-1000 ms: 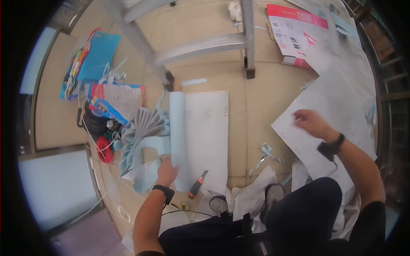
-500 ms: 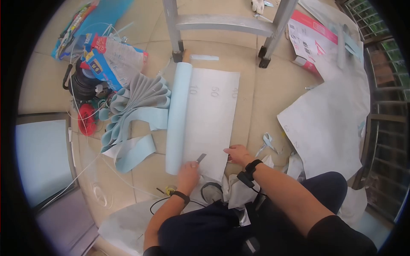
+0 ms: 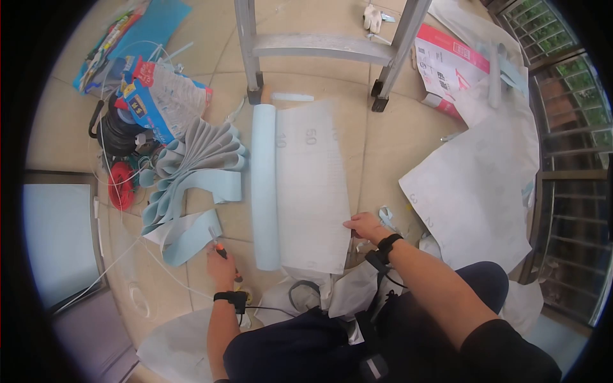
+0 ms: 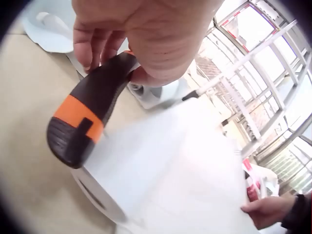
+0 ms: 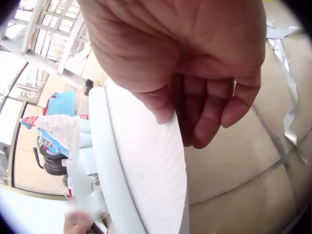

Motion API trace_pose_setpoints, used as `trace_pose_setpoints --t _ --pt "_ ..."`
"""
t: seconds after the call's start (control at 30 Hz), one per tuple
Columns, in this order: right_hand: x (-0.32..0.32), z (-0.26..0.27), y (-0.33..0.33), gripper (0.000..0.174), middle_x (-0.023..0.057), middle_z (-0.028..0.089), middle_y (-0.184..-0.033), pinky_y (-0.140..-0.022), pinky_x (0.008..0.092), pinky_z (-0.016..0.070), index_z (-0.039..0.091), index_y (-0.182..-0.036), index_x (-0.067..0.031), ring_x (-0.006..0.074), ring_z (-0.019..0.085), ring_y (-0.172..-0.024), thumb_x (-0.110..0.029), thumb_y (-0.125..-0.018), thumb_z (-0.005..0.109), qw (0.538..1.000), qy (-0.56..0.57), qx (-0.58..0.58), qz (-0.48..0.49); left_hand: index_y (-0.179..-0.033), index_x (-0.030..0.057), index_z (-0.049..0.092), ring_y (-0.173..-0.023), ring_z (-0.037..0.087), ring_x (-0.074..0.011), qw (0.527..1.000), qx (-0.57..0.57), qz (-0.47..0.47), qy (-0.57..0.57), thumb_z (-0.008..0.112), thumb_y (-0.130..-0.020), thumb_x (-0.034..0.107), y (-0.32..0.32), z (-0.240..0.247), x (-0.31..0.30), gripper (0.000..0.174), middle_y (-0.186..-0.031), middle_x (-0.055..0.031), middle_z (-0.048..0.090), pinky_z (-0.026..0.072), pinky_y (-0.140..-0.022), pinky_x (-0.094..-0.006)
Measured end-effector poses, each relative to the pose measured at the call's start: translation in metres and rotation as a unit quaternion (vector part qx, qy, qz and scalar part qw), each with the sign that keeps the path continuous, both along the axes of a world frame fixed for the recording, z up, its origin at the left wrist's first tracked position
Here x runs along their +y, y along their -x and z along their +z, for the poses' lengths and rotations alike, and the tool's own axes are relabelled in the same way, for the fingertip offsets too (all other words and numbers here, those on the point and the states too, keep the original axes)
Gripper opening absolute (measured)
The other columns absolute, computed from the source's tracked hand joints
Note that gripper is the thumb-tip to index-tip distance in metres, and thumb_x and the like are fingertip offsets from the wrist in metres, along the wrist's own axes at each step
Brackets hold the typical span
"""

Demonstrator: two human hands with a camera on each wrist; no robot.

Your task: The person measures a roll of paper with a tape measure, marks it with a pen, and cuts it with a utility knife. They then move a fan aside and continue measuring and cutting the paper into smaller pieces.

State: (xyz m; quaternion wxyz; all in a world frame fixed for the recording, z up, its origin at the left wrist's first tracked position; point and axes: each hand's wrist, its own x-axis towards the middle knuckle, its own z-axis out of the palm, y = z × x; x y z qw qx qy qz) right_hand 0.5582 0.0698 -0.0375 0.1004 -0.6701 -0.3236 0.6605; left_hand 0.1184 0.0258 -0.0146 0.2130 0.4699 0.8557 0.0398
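Note:
My left hand (image 3: 221, 269) grips a utility knife (image 4: 80, 109) with a black and orange handle, to the left of the light blue roll (image 3: 264, 191). In the head view the knife's blade points away from me, toward a loose blue strip (image 3: 191, 239). From the roll a white backing sheet (image 3: 310, 198) with printed numbers spreads to the right across the floor. My right hand (image 3: 365, 226) pinches the sheet's right edge between thumb and fingers. The right wrist view shows that edge bent upward, with the thumb on the white face.
A stepladder (image 3: 322, 45) stands beyond the roll. Folded blue strips (image 3: 198, 150), a printed bag (image 3: 169, 99) and a red coil (image 3: 120, 185) lie left. A large white sheet (image 3: 479, 185) and a pink-and-white carton (image 3: 450, 67) cover the right side.
My left hand has picked the knife up off the sheet and carried it left past the roll. My right hand has come from the large right-hand sheet to the roll sheet's edge and taken hold.

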Motion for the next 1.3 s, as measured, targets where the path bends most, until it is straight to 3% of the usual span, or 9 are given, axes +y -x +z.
trace_pose_setpoints --t 0.17,0.23,0.3,0.37,0.47,0.7,0.87,1.1,1.3 --pt "-0.006 -0.010 -0.021 0.028 0.0092 0.070 -0.071 -0.055 0.0263 0.0499 0.073 -0.088 0.0035 0.0142 0.065 -0.060 -0.024 -0.085 0.068 1.000 0.001 -0.013 0.024 -0.123 0.0008 0.052 -0.117 0.056 -0.0328 0.986 0.147 -0.075 -0.007 0.071 -0.080 0.020 -0.009 -0.042 -0.009 0.050 -0.125 -0.0181 0.054 0.0496 -0.092 -0.0462" --pt "-0.011 -0.013 -0.021 0.028 0.0106 0.071 -0.075 -0.056 0.0265 0.0509 0.073 -0.087 0.0035 0.0148 0.067 -0.062 -0.024 -0.085 0.068 0.999 0.020 -0.015 0.022 -0.132 0.0010 0.045 -0.122 0.048 -0.0370 0.960 0.108 -0.196 -0.168 0.075 -0.078 0.030 -0.038 -0.053 0.005 0.068 -0.136 -0.0232 0.044 0.0467 -0.097 -0.0461" --pt "-0.013 0.001 -0.017 0.029 0.0111 0.071 -0.076 -0.058 0.0270 0.0516 0.073 -0.087 0.0041 0.0156 0.068 -0.063 -0.024 -0.084 0.068 1.000 0.013 -0.007 0.015 -0.133 0.0024 0.047 -0.125 0.043 -0.0396 0.975 0.027 -0.166 -0.144 0.076 -0.078 0.035 -0.110 0.005 0.029 0.070 -0.137 -0.0226 0.043 0.0446 -0.100 -0.0466" --pt "-0.010 0.019 -0.015 0.030 0.0116 0.072 -0.077 -0.059 0.0275 0.0523 0.073 -0.087 0.0047 0.0163 0.068 -0.063 -0.025 -0.084 0.068 1.000 0.005 -0.002 0.008 -0.143 0.0071 0.044 -0.133 0.037 -0.0433 0.965 -0.034 -0.248 -0.078 0.073 -0.079 0.033 -0.143 0.016 0.044 0.075 -0.151 -0.0223 0.033 0.0437 -0.098 -0.0536" --pt "-0.006 0.040 -0.013 0.031 0.0120 0.072 -0.077 -0.063 0.0287 0.0536 0.072 -0.087 0.0061 0.0178 0.068 -0.064 -0.025 -0.085 0.067 0.999 -0.025 -0.002 0.044 -0.139 0.0080 0.049 -0.134 0.032 -0.0466 0.939 0.043 -0.334 -0.064 0.073 -0.077 0.026 -0.161 0.003 0.054 0.069 -0.151 -0.0231 0.029 0.0438 -0.098 -0.0557" --pt "-0.016 0.051 -0.023 0.032 0.0115 0.072 -0.076 -0.070 0.0301 0.0529 0.072 -0.085 0.0058 0.0184 0.067 -0.069 -0.026 -0.086 0.066 0.997 -0.020 -0.007 0.072 -0.142 0.0106 0.047 -0.133 0.034 -0.0458 0.958 0.025 -0.275 -0.076 0.063 -0.076 0.013 -0.148 -0.005 0.049 0.068 -0.154 -0.0210 0.025 0.0439 -0.097 -0.0554" --pt "-0.042 0.063 -0.055 0.032 0.0082 0.071 -0.073 -0.063 0.0299 0.0494 0.072 -0.080 0.0016 0.0156 0.064 -0.065 -0.030 -0.086 0.068 0.986 -0.005 -0.079 0.149 -0.146 0.0067 0.041 -0.133 0.038 -0.0393 0.976 0.041 -0.185 -0.108 0.063 -0.079 0.019 -0.114 -0.027 0.043 0.071 -0.152 -0.0187 0.032 0.0425 -0.100 -0.0523" --pt "-0.030 0.104 -0.074 0.034 0.0073 0.071 -0.071 -0.064 0.0291 0.0484 0.071 -0.078 0.0016 0.0143 0.064 -0.066 -0.031 -0.087 0.066 0.985 0.028 -0.097 0.143 -0.146 0.0073 0.037 -0.126 0.044 -0.0404 0.975 0.072 -0.182 -0.103 0.068 -0.081 0.026 -0.108 -0.026 0.060 0.074 -0.149 -0.0195 0.035 0.0456 -0.095 -0.0518" --pt "-0.018 0.137 -0.119 0.034 0.0106 0.071 -0.073 -0.068 0.0306 0.0505 0.072 -0.080 0.0027 0.0175 0.066 -0.069 -0.030 -0.085 0.067 0.975 -0.003 -0.146 0.167 -0.152 0.0102 0.025 -0.118 0.049 -0.0414 0.979 -0.054 -0.182 -0.071 0.071 -0.078 0.027 -0.110 -0.028 0.076 0.088 -0.145 -0.0205 0.040 0.0473 -0.093 -0.0484"
